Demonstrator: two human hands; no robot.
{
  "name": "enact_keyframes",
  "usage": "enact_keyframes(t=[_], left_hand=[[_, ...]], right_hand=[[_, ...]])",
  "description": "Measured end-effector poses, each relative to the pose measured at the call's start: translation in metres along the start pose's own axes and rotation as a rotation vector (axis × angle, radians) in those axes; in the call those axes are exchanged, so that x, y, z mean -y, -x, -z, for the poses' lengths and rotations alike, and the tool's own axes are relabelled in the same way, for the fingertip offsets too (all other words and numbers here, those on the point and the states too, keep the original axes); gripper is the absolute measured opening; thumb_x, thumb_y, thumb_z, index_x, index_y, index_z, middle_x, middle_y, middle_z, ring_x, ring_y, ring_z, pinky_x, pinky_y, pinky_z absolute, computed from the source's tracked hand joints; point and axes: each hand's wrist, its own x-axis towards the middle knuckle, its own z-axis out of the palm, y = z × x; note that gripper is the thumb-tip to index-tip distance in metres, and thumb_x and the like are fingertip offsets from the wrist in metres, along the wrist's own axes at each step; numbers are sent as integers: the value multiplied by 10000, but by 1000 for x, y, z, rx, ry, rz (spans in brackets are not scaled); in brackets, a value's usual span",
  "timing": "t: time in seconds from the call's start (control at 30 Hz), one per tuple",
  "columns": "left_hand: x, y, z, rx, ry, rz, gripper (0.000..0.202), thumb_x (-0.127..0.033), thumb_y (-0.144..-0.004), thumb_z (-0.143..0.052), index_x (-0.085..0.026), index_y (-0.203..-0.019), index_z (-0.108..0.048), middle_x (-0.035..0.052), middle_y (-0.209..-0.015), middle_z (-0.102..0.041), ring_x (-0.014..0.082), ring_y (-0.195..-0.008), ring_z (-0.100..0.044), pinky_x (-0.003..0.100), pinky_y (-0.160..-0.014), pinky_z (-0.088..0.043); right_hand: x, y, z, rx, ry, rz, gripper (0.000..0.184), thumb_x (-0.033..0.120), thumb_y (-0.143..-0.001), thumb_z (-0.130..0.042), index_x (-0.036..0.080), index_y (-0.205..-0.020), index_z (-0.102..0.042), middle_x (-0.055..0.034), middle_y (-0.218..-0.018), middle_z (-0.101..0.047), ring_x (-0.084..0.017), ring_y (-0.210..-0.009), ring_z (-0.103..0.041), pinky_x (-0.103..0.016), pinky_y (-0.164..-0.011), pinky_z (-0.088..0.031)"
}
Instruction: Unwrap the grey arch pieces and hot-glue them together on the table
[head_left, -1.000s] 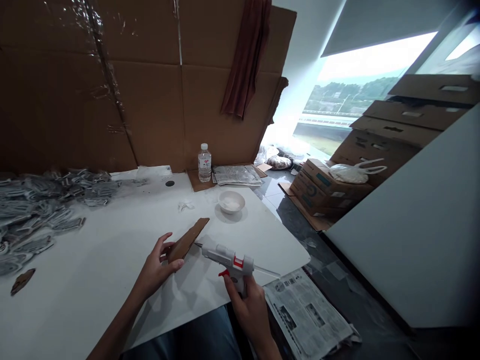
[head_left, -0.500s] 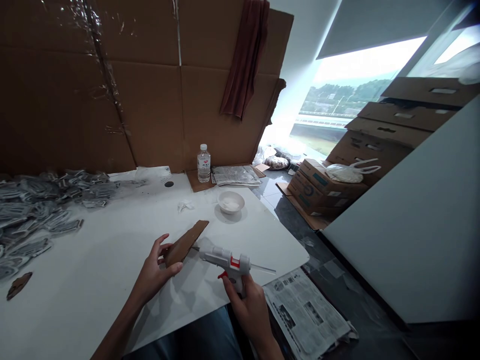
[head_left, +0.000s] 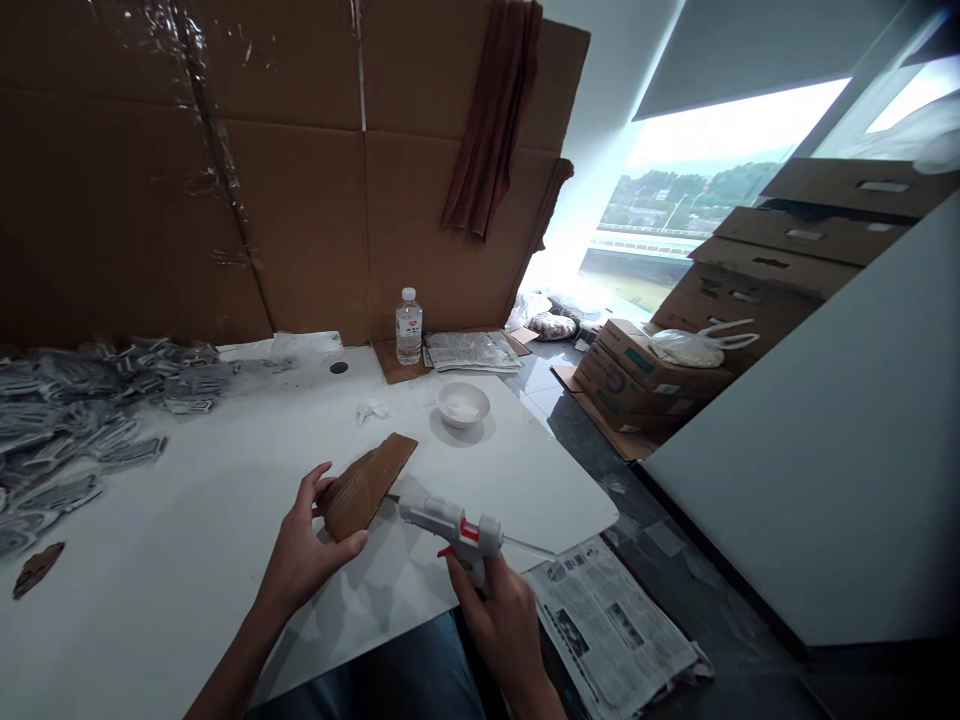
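Note:
My left hand (head_left: 315,545) grips a piece of brown cardboard (head_left: 369,487) by its near left edge, thumb in front and fingers behind, and holds it tilted over the white table (head_left: 210,560). My right hand (head_left: 499,615) is wrapped round the handle of a white glue gun (head_left: 442,518) with a red trigger. A clear glue stick (head_left: 529,547) juts from the gun's back end. The gun's nozzle points left at the cardboard's right edge; whether it touches, I cannot tell.
Wrapped grey-and-white items (head_left: 82,410) lie heaped at the table's left. A white bowl (head_left: 463,405) and a water bottle (head_left: 409,328) stand farther back. A cardboard scrap (head_left: 37,570) lies at left. Newspapers (head_left: 615,625) sit below the right edge; boxes (head_left: 637,385) stand on the floor.
My left hand has turned the cardboard so that more of its broad face shows. The glue gun stays almost where it was, its nozzle still at the cardboard's edge.

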Motion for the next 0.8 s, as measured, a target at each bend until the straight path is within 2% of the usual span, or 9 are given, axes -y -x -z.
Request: enact_keyframes(t=[0.07, 0.2, 0.3, 0.47, 0.53, 0.63, 0.8], left_hand=[[1, 0, 0, -1, 0, -4, 879, -408, -639, -732, -272, -1397, -308, 102, -1285, -506, 313, -1166, -516, 510, -979, -427], [2, -1, 1, -2, -15, -2, 882, -397, -639, -728, -272, -1397, -294, 102, -1287, -498, 314, -1170, -512, 504, -978, -427], [1, 0, 2, -7, -54, 9, 888, -439, -637, -725, -279, -1396, -293, 101, -1292, -491, 323, -1157, -519, 495, -945, -450], [1, 1, 2, -66, -170, -44, 925, -473, -606, -732, -256, -1393, -298, 118, -1266, -492, 338, -1132, -523, 498, -902, -470], [1, 1, 2, -86, -200, -72, 927, -450, -598, -736, -248, -1390, -298, 118, -1257, -493, 332, -1142, -514, 489, -916, -463], [0, 1, 2, -111, -233, -78, 929, -440, -596, -739, -249, -1389, -294, 114, -1261, -489, 322, -1165, -493, 465, -921, -463], [-2, 3, 4, -119, -268, -89, 918, -445, -607, -727, -235, -1389, -295, 122, -1253, -490, 326, -1161, -491, 470, -930, -460]], right_hand=[[-2, 0, -1, -25, 26, -6, 296, 386, -912, -509, 131, -972, -647, 11, -527, -587, -137, -445, -569, -213, -442, -355], [-4, 0, -2, 26, 42, 40, 294, 391, -912, -512, 145, -999, -649, 3, -559, -617, -144, -478, -600, -209, -465, -378], [-4, 0, -2, -11, 106, 42, 315, 395, -928, -487, 136, -1015, -644, -10, -565, -625, -156, -486, -610, -216, -470, -379], [-9, -1, -5, -18, 251, 200, 331, 424, -932, -476, 148, -889, -654, -25, -533, -607, -179, -482, -616, -235, -466, -360], [-11, -2, -7, -51, 296, 218, 342, 428, -936, -471, 147, -864, -653, -31, -541, -611, -180, -488, -620, -239, -476, -362], [-13, -4, -9, -20, 302, 262, 346, 431, -930, -485, 157, -779, -633, -28, -535, -603, -173, -486, -616, -238, -480, -353], [-12, -10, -8, -59, 338, 262, 355, 432, -944, -453, 155, -817, -635, -10, -501, -583, -172, -459, -603, -249, -464, -332]])
